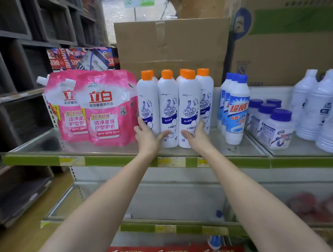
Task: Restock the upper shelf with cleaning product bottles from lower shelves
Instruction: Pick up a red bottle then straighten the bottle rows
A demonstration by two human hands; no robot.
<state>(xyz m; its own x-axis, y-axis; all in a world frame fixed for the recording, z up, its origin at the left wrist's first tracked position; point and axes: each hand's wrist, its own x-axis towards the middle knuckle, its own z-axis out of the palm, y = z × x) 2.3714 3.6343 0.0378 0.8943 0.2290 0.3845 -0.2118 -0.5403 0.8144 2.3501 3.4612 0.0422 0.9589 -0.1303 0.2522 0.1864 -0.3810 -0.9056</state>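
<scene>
Several white Mr Muscle bottles (168,106) with orange caps stand upright in a tight cluster on the upper shelf (109,160). My left hand (147,136) presses the lower left side of the cluster, with its fingers up the leftmost bottle and its thumb across the front. My right hand (198,137) presses the lower right side of the front bottle (188,109), thumb on its front, fingers partly hidden behind it. Both forearms reach up from below.
Pink detergent pouches (102,110) stand left of the cluster, and blue-capped cleaner bottles (236,110) right of it. Farther right are small jars (275,127) and plain white bottles (320,106). Behind stands a cardboard box (172,43). A blue-capped bottle (214,241) sits on a lower shelf.
</scene>
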